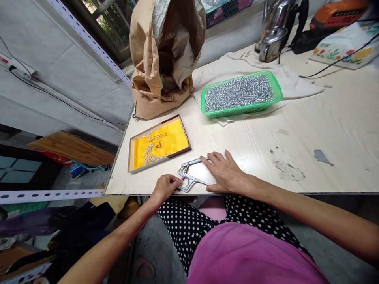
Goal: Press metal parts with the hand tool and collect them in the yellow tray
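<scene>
A silver hand plier with a coil spring (192, 180) lies at the table's front edge, its handles spread wide. My right hand (225, 172) reaches round the handle ends, fingers at the upper one and thumb by the lower one. At the plier's jaw end, my left hand (167, 185) has its thumb and fingertips pinched together. What sits in that pinch is too small to make out; a small red spot shows beside it. Just beyond lies a shallow box (178, 151) with a yellow lining and several small silver metal pieces inside.
A green basket (241, 112) full of small metal pieces stands on a cloth farther back. A large brown paper sack (161, 75) stands open at the back left. A kettle (276, 19), a small metal pot (271, 45) and an orange-black tool (334, 19) are at the back right.
</scene>
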`<state>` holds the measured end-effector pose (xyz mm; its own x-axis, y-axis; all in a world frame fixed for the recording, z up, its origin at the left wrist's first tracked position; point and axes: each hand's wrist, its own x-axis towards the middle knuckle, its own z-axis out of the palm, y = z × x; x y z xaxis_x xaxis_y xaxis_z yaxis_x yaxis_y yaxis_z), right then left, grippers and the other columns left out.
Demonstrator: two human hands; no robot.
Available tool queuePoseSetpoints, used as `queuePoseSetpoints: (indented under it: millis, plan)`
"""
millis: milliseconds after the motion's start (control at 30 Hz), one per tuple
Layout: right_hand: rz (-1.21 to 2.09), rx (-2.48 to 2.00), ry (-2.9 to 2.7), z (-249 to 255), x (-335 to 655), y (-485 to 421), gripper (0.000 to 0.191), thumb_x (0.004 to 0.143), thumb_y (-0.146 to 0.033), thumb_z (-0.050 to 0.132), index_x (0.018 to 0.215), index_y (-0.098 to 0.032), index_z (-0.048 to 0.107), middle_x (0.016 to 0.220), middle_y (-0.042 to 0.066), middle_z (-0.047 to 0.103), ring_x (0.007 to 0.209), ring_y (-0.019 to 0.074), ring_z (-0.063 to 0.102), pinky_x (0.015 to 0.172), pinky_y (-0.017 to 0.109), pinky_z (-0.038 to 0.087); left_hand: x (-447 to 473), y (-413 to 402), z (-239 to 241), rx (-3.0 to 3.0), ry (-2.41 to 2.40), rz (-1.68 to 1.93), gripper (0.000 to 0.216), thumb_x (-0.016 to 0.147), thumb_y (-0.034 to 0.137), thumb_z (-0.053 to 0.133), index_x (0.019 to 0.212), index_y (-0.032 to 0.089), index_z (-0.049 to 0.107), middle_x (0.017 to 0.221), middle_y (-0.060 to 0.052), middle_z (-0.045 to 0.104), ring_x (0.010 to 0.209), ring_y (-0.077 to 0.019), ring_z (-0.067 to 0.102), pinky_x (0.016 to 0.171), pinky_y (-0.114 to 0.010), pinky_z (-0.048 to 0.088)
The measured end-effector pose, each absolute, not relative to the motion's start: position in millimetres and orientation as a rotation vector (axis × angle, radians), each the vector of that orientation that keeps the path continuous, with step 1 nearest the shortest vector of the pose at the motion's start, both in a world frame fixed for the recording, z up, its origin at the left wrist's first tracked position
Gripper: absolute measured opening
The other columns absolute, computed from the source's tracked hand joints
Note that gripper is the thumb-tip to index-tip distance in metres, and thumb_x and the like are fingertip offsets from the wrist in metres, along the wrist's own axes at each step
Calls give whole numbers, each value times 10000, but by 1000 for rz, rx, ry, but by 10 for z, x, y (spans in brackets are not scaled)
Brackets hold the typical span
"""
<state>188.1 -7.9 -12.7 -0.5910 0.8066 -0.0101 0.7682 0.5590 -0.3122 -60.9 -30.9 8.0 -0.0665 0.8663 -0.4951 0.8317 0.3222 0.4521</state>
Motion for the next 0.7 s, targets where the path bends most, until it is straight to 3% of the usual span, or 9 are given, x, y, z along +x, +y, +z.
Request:
queuePoseSetpoints:
  millis: [367, 467, 567, 700]
  plan:
    - [416, -1316, -2635, -20, 1873, -172, 774, 738, -317, 673, 1427, -147, 364, 1201, 148, 601, 1081, 334, 499, 971, 529, 299, -621, -378, 82, 1495, 1912, 43, 365, 777, 466, 574, 741, 127, 703, 601, -20, 625, 578, -152, 543, 551, -249, 391]
    - [434, -1267, -2623, -18, 1875, -188, 719, 771, -249, 640, 1426, -148, 360, 1153, 132, 626, 1047, 310, 508, 918, 462, 347, -562, -475, 109, 1762, 1976, 156, 280, 849, 387, 551, 827, 144, 689, 812, -61, 657, 739, -188, 598, 675, -288, 463]
    - [445, -1201, -2612, -30, 1863, -201, 694, 794, -198, 608, 1436, -152, 347, 1130, 124, 635, 1018, 287, 516, 854, 397, 393, -385, -516, 145, 2204, 1855, 302, 228, 885, 339, 566, 1034, 186, 646, 1063, -97, 621, 983, -243, 570, 851, -366, 482]
    - [461, -1177, -2572, -77, 1856, -214, 725, 793, -198, 611, 1453, -136, 320, 1126, 127, 636, 1019, 280, 521, 853, 390, 424, -99, -329, 156, 2541, 1389, 159, 433, 873, 337, 620, 1266, 188, 513, 1309, -123, 534, 1169, -284, 472, 997, -456, 426]
